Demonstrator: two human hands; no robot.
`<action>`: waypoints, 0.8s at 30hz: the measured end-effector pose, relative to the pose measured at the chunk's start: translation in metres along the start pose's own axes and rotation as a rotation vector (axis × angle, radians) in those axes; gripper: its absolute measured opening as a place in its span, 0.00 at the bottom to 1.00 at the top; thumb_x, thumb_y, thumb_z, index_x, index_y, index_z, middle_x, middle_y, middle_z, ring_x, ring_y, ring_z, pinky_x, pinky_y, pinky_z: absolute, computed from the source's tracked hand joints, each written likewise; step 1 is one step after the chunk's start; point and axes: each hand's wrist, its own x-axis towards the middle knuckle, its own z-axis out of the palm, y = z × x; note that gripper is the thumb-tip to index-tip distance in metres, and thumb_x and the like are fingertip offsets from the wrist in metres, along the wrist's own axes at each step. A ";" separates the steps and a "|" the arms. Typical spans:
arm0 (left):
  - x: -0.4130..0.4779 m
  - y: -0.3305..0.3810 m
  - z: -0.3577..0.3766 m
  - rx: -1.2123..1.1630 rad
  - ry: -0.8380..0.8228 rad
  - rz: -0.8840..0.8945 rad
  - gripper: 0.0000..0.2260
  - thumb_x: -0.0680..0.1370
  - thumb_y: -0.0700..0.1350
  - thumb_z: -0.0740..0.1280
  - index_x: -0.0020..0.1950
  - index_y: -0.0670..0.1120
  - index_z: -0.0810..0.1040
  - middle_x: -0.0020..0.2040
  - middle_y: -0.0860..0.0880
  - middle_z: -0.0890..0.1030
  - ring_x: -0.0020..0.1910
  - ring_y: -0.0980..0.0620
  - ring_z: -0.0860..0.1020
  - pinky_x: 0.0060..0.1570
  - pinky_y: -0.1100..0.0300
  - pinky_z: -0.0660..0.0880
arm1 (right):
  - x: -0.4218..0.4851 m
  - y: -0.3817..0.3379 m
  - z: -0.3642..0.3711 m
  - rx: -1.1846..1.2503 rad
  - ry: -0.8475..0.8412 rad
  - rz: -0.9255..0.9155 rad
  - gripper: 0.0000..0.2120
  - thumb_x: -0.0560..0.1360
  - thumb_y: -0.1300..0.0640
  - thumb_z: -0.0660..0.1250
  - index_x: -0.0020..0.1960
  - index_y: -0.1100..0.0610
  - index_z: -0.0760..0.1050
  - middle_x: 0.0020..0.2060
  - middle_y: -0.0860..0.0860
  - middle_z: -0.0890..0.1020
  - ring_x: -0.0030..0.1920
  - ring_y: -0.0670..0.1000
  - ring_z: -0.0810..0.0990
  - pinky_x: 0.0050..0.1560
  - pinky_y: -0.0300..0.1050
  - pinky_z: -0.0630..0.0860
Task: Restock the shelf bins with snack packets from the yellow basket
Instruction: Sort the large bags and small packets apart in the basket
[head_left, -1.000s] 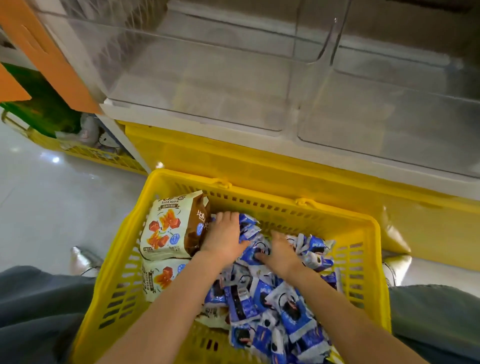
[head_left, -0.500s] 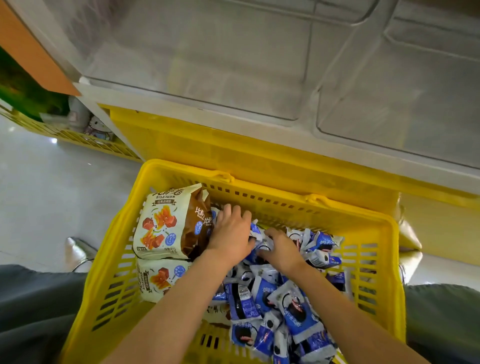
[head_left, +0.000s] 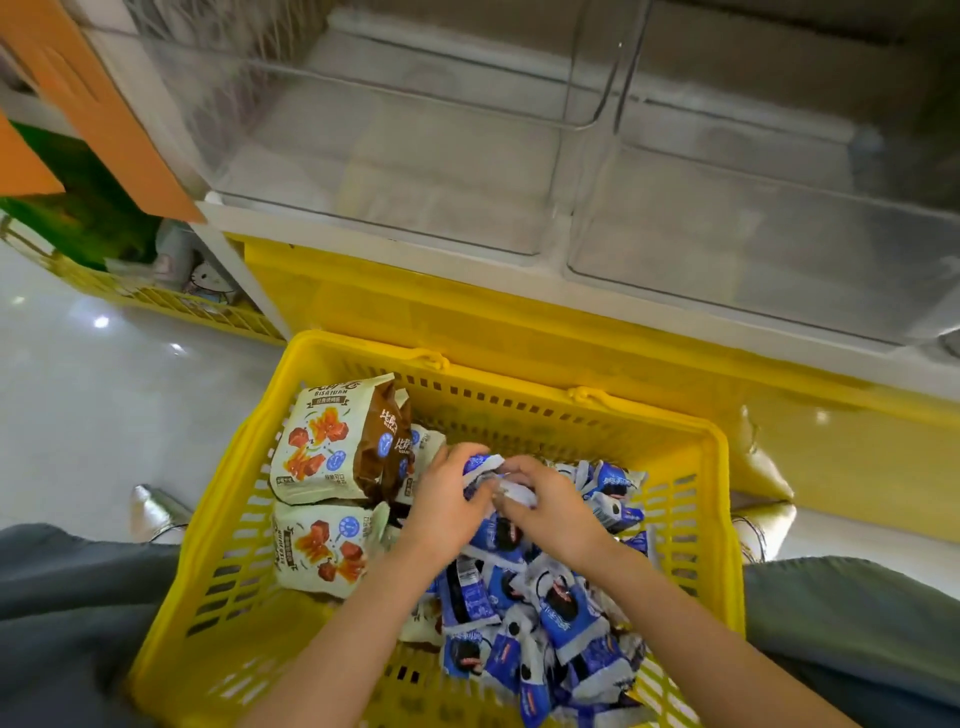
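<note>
Left hand and right hand gripped blue packets in the basket; you needed a tight squeeze before lifting.

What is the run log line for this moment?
left hand grips blue packets | right hand grips them too | both inside yellow basket

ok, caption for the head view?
Left hand and right hand grip blue-and-white snack packets in yellow plastic basket below clear shelf bins.

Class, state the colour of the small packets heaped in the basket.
The small packets are blue and white; the head view shows it.
</note>
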 end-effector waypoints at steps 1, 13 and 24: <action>-0.008 0.003 0.000 -0.043 0.019 0.002 0.13 0.77 0.44 0.65 0.62 0.48 0.72 0.55 0.50 0.74 0.52 0.56 0.71 0.46 0.71 0.63 | -0.007 -0.003 -0.004 -0.005 -0.008 -0.028 0.13 0.77 0.58 0.65 0.61 0.56 0.73 0.57 0.50 0.79 0.58 0.47 0.77 0.56 0.37 0.71; -0.099 0.014 0.040 -0.212 -0.314 -0.138 0.16 0.79 0.51 0.61 0.64 0.47 0.65 0.61 0.50 0.74 0.56 0.56 0.72 0.54 0.65 0.68 | -0.100 0.007 -0.027 -0.283 -0.287 0.002 0.10 0.79 0.50 0.60 0.58 0.52 0.72 0.50 0.48 0.80 0.48 0.48 0.79 0.47 0.40 0.71; -0.100 0.021 -0.014 0.330 -0.102 0.275 0.19 0.80 0.56 0.49 0.69 0.53 0.63 0.63 0.55 0.67 0.62 0.59 0.62 0.66 0.63 0.58 | -0.077 -0.011 -0.024 -0.444 -0.042 0.000 0.19 0.78 0.52 0.63 0.68 0.52 0.66 0.64 0.48 0.72 0.61 0.46 0.73 0.59 0.38 0.69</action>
